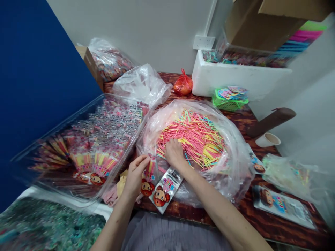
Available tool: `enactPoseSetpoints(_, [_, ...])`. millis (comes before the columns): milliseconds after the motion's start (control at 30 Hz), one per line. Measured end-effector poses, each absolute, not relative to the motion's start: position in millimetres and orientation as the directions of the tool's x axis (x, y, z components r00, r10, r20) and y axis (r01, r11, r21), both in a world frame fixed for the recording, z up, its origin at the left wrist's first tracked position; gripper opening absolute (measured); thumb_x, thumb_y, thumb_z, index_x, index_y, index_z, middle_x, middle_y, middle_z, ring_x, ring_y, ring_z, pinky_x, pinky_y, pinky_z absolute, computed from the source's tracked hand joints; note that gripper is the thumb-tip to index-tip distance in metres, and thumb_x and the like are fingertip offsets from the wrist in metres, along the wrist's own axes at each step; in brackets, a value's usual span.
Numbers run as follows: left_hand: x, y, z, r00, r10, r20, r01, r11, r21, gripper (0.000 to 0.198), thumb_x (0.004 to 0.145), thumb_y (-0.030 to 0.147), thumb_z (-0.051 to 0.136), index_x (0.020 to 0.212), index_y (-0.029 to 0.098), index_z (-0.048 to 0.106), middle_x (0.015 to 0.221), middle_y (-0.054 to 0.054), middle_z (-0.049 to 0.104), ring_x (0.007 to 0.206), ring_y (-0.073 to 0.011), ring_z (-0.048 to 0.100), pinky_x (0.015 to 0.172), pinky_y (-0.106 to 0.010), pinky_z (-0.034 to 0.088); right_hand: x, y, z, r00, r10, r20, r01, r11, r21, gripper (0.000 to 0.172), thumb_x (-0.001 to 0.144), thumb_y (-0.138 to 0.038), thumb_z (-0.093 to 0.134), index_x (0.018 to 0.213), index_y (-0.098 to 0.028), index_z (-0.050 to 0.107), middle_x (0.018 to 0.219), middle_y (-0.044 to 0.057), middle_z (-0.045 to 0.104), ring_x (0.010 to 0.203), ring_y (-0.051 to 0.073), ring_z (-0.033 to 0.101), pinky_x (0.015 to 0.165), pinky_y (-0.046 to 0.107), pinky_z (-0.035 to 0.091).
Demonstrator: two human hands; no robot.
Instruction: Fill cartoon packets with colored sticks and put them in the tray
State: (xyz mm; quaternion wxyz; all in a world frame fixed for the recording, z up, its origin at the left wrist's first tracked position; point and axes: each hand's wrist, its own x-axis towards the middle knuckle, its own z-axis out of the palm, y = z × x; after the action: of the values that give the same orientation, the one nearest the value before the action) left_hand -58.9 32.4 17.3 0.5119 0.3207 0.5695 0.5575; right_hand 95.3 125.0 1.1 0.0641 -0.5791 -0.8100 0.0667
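My right hand (175, 153) reaches into a big clear plastic bag (235, 167) and rests palm down on a heap of thin coloured sticks (196, 136), fingers curled into them. My left hand (136, 172) pinches a small cartoon-printed packet (148, 176) holding a few sticks, just left of the bag. Another empty cartoon packet (164, 190) lies under my right wrist at the table's front edge.
A clear tray (52, 181) of filled packets lies to the left. At the back are plastic bags (142, 83), a red bag (183, 85), a white foam box (235, 78) and a green basket (229, 99). To the right lie more packets (284, 205), a paper cup (268, 139) and a brown tube (270, 120).
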Motion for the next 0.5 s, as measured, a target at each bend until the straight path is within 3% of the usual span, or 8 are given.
enactPoseSetpoints(133, [-60,44,4,-0.338,0.919,-0.200,-0.101,0.176,0.979,0.027,0.075,0.041,0.068,0.086,0.016,0.069,0.078,0.001,0.067,0.069,-0.0136,0.057,0.065,-0.022,0.045,88,130,6,-0.373,0.928,-0.004,0.920,0.369,-0.135,0.023,0.088,-0.022,0.052,0.098,-0.012,0.070,0.110,0.019,0.061,0.106,0.030,0.047,0.087,0.041,0.037])
enactPoseSetpoints(300, [-58,64,1,-0.370,0.929,-0.029,0.160,0.095,0.983,0.027,0.082,0.040,0.057,0.086,0.016,0.068,0.080,-0.001,0.066,0.074,-0.0164,0.058,0.068,-0.023,0.046,76,134,13,-0.379,0.924,-0.045,0.924,0.375,-0.075,0.026,0.084,-0.019,0.053,0.099,-0.009,0.071,0.108,0.021,0.061,0.101,0.031,0.049,0.083,0.042,0.037])
enactPoseSetpoints(500, [-62,93,-16,-0.381,0.909,0.170,0.518,0.058,0.854,0.032,0.090,0.038,0.043,0.094,0.018,0.067,0.092,-0.005,0.070,0.086,-0.0209,0.063,0.079,-0.028,0.046,66,134,9,-0.326,0.945,-0.023,0.944,0.325,-0.062,0.027,0.087,-0.016,0.049,0.104,-0.007,0.068,0.108,0.022,0.061,0.100,0.030,0.051,0.082,0.040,0.037])
